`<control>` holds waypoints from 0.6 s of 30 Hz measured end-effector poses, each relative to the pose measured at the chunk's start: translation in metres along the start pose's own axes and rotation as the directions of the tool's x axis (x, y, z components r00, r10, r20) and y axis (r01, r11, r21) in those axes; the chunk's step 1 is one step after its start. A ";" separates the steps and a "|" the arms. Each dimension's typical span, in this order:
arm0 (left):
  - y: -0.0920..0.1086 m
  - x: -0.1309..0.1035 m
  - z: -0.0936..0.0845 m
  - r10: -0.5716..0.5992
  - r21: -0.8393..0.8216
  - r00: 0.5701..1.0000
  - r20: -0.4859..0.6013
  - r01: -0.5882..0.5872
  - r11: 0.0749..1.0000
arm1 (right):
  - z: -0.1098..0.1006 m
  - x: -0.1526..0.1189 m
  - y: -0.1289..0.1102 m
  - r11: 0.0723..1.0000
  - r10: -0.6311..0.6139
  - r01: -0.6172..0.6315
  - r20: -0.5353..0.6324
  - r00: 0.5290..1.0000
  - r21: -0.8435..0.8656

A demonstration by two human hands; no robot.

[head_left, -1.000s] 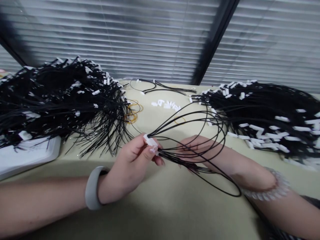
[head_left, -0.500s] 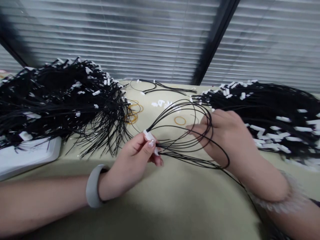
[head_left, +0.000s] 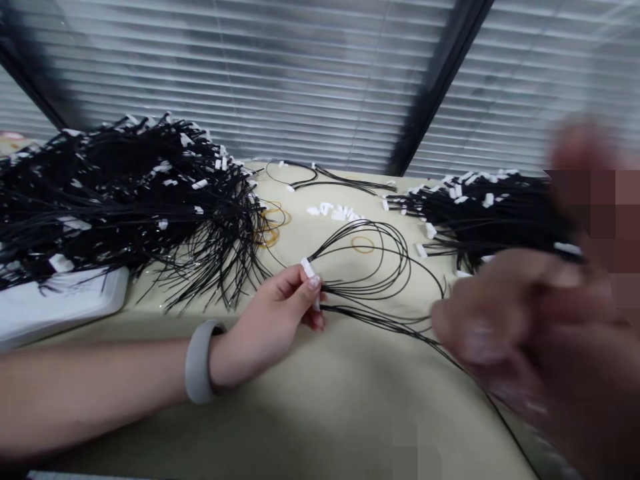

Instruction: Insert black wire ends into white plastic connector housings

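A: Where's the harness?
B: Mid-frame on the bench (head_left: 300, 427); left hand (head_left: 280, 313) pinches its plug (head_left: 309, 269), wires (head_left: 370, 267) looped, unbound.
A: Right hand (head_left: 505, 320)?
B: Blurred, can't tell its grip.

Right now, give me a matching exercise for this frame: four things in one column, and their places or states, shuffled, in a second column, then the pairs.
Things:
1. white connector
2. yellow rubber band
3. white tray
4. right hand

Places or states:
A. blurred, close to the camera
B. pinched in the left hand
C. under the black wire pile on the left
D. flat on the table, inside the looped wires

Pairs: 1-B, 2-D, 3-C, 4-A
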State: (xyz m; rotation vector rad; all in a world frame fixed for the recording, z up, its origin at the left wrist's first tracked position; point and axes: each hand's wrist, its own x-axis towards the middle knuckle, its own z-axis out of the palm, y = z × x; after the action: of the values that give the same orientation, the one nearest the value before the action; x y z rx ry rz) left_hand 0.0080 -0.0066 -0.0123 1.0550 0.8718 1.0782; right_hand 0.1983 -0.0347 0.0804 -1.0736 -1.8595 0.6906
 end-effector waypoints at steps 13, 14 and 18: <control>0.005 -0.003 -0.005 -0.063 -0.005 0.987 0.148 0.065 0.998 | 0.006 0.024 0.034 0.950 0.004 0.078 0.264 0.965 -0.303; 0.006 -0.003 -0.005 -0.066 -0.011 0.987 0.149 0.068 0.998 | 0.005 0.024 0.034 0.958 0.030 0.050 0.270 0.963 -0.283; 0.006 -0.003 -0.005 -0.076 -0.019 0.984 0.158 0.080 0.997 | 0.000 0.025 0.034 0.980 0.069 -0.014 0.272 0.960 -0.197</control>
State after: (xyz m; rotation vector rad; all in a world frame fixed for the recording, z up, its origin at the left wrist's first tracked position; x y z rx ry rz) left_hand 0.0006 -0.0079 -0.0081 1.0612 0.7644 0.9247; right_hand 0.2053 0.0040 0.0636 -1.1916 -2.1872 0.7265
